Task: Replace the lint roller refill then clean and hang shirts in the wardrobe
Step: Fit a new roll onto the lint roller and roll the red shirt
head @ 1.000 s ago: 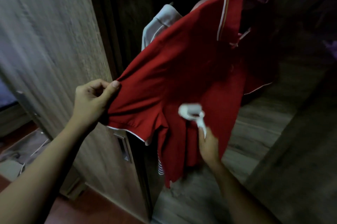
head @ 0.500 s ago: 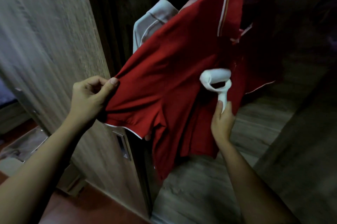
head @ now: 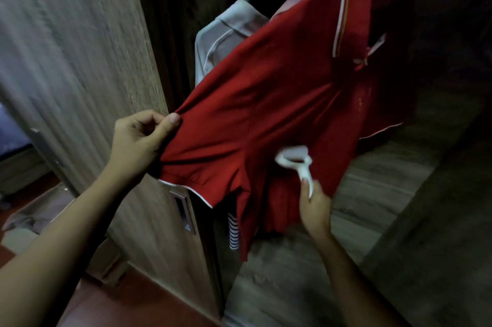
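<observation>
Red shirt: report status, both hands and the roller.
Left hand pinches red shirt at the sleeve, pulled taut. Right hand grips lint roller handle, head against the shirt. Grey shirt hangs behind, not blocking.

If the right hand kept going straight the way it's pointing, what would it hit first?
Most likely the red shirt: the right hand aims the lint roller up at the cloth, and the roller head looks to be against it, though blur hides contact.
</observation>
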`<state>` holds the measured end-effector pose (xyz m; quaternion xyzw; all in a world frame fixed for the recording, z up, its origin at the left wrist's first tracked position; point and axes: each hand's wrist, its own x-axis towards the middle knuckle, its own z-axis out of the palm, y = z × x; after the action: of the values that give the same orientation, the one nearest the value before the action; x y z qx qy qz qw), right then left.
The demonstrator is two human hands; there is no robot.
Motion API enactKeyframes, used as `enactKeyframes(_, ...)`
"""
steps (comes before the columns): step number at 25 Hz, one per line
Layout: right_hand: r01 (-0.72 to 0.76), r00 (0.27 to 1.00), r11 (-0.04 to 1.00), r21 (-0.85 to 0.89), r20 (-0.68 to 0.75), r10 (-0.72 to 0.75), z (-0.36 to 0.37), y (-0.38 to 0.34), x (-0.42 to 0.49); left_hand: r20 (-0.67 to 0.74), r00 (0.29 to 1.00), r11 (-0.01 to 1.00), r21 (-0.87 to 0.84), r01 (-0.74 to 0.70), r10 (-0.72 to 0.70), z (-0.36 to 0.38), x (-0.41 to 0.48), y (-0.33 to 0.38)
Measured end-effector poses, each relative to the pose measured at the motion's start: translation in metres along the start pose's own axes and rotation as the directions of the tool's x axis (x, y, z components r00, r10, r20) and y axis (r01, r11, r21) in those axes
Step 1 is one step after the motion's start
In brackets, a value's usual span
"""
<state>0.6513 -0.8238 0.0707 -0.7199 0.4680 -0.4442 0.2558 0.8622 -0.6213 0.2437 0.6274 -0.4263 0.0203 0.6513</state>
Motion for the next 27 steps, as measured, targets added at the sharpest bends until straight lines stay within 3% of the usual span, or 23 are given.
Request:
enactKeyframes(3, 0.221, 0.943, 0.97, 0.101, -0.276, -0.186, -0.043, -0.075, 0.046, 0.011, 1.0, 1.0, 0.007, -0.004, 0.004, -0.002, 0.002, -0.001)
enactKeyframes(7, 0.292, 0.911, 0.943, 0.162, -0.346, -0.223, -0.057, -0.128, 0.06, 0.018, 1.0, 1.0, 0.0, 0.007, -0.007, -0.002, 0.002, 0.0)
enactKeyframes(10, 0.196, 0.958, 0.956, 0.216, -0.25, -0.14, -0.028, -0.118, 0.008, 0.032, 0.999, 0.999, -0.032, 0.013, -0.012, 0.0, 0.0, 0.0)
enactKeyframes(14, 0.174, 0.983, 0.941, 0.291, 0.003, -0.183, -0.005, -0.117, -0.056, 0.032, 0.999, 0.999, -0.039, 0.0, 0.001, -0.002, 0.001, -0.001)
enactKeyframes(15, 0.17, 0.984, 0.944, 0.284, -0.005, -0.175, -0.008, -0.122, -0.049, 0.036, 0.999, 0.999, -0.036, -0.003, 0.005, -0.002, 0.002, -0.001)
enactKeyframes(19, 0.148, 0.965, 0.95, 0.275, -0.252, -0.077, -0.042, -0.153, 0.017, 0.028, 1.0, 0.999, -0.042, 0.003, -0.002, -0.002, 0.001, -0.004)
enactKeyframes(21, 0.115, 0.959, 0.943, 0.313, -0.283, -0.023, -0.044, -0.156, 0.023, 0.022, 1.0, 0.999, -0.05, 0.01, -0.008, -0.002, 0.001, -0.007)
enactKeyframes(24, 0.087, 0.983, 0.946, 0.314, -0.182, -0.03, -0.007, -0.147, -0.039, 0.023, 0.999, 0.997, -0.075, 0.024, -0.023, -0.001, 0.001, -0.008)
enactKeyframes(27, -0.022, 0.999, 0.934, 0.356, 0.032, 0.012, 0.017, -0.139, -0.101, 0.021, 1.0, 0.998, -0.067, 0.006, -0.005, 0.0, 0.001, -0.004)
